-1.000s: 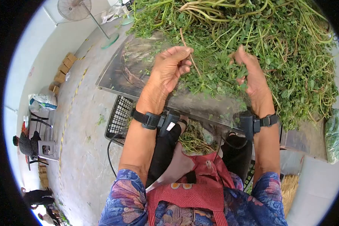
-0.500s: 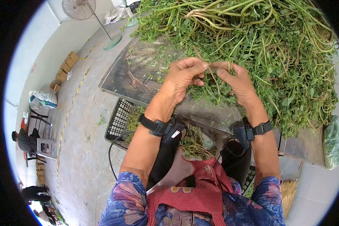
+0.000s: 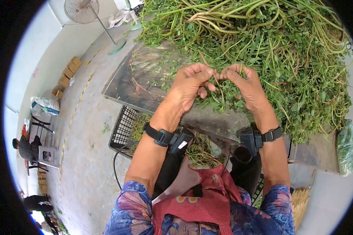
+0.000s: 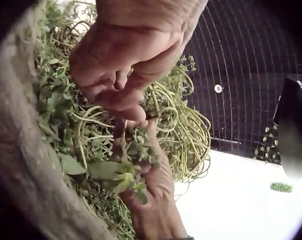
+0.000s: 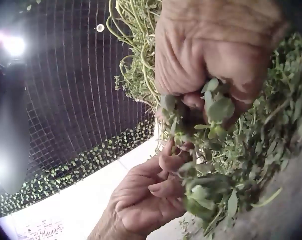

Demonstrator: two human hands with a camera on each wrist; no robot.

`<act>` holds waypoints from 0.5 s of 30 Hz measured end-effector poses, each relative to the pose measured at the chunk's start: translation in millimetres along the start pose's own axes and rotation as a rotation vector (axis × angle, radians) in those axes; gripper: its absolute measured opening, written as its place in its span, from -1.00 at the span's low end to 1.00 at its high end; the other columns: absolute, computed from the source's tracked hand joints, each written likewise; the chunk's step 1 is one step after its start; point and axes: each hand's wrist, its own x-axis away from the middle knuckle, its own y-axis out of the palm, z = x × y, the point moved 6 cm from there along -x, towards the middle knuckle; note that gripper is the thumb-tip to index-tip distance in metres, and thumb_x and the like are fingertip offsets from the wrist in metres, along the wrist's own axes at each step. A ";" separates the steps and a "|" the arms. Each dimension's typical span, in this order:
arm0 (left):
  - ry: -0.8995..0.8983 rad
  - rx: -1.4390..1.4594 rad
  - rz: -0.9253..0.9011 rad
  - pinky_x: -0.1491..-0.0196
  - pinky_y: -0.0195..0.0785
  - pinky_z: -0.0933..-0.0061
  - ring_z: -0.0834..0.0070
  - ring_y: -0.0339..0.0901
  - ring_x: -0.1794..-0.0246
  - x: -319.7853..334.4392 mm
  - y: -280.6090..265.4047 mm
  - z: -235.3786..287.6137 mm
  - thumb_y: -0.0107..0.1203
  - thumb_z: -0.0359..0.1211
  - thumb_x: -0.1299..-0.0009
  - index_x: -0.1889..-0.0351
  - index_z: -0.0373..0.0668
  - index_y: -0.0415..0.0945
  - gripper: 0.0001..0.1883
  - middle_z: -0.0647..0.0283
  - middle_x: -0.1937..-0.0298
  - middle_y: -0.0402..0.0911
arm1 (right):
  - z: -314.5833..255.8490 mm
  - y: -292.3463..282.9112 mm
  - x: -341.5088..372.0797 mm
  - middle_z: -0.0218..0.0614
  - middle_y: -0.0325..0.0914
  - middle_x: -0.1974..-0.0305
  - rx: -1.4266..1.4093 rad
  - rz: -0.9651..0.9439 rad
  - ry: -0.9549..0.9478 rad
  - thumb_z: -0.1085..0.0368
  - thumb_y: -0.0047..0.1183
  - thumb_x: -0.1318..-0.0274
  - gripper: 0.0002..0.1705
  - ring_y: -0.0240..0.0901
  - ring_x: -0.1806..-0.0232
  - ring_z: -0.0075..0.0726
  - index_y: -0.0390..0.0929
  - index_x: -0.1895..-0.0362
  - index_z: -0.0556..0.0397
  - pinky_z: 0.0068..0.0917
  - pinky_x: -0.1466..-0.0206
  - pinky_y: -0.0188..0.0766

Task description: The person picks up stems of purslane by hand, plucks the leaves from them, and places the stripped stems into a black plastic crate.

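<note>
My left hand (image 3: 190,86) pinches a thin brownish stem (image 3: 202,58) between thumb and forefinger. The stem slants down past the fingertips, and leafy shoots (image 4: 113,175) hang from it in the left wrist view. My right hand (image 3: 247,84) meets it from the other side, its thumb and forefinger pinching the stem close beside the left fingertips. Round green leaves (image 5: 221,107) poke out beneath the right palm in the right wrist view. Both hands are over the near edge of a large heap of leafy green stems (image 3: 294,78).
The heap lies on a worn tabletop (image 3: 145,66) with scattered leaf bits. Below its edge stands a black plastic crate (image 3: 123,125) with plant scraps. A plastic bag of greens (image 3: 347,149) is at the right. A standing fan (image 3: 82,9) and boxes (image 3: 68,72) are farther left.
The right hand has come left from the heap to meet the left hand at the stem. The left hand has moved slightly right and down, still holding the stem.
</note>
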 end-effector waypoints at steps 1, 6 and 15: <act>0.004 -0.041 0.013 0.63 0.32 0.72 0.65 0.49 0.56 2.0 5.6 3.4 0.07 -0.38 -0.34 0.30 -0.26 0.48 -0.87 0.22 0.35 0.60 | -1.8 -1.0 0.1 -0.55 0.45 0.48 -0.039 0.027 -0.021 0.16 0.10 -0.10 -0.76 0.27 0.46 -0.63 0.54 0.32 0.08 -0.64 0.34 0.29; -0.001 -0.167 -0.030 0.62 0.28 0.74 0.68 0.48 0.56 2.2 12.6 -2.7 0.06 -0.39 -0.34 0.31 -0.25 0.49 -0.89 0.25 0.37 0.60 | -13.4 3.9 3.4 -0.52 0.47 0.42 -0.042 0.038 -0.136 0.21 0.12 -0.07 -0.69 0.30 0.44 -0.64 0.55 0.12 0.10 -0.66 0.31 0.31; -0.055 -0.291 -0.095 0.59 0.26 0.72 0.71 0.45 0.56 5.1 14.1 -5.4 0.08 -0.37 -0.34 0.31 -0.22 0.51 -0.89 0.33 0.46 0.59 | -8.7 -8.3 -3.1 -0.45 0.56 0.48 0.367 0.137 -0.269 0.28 0.15 -0.02 -0.85 0.39 0.43 -0.59 0.59 0.40 0.11 -0.55 0.29 0.35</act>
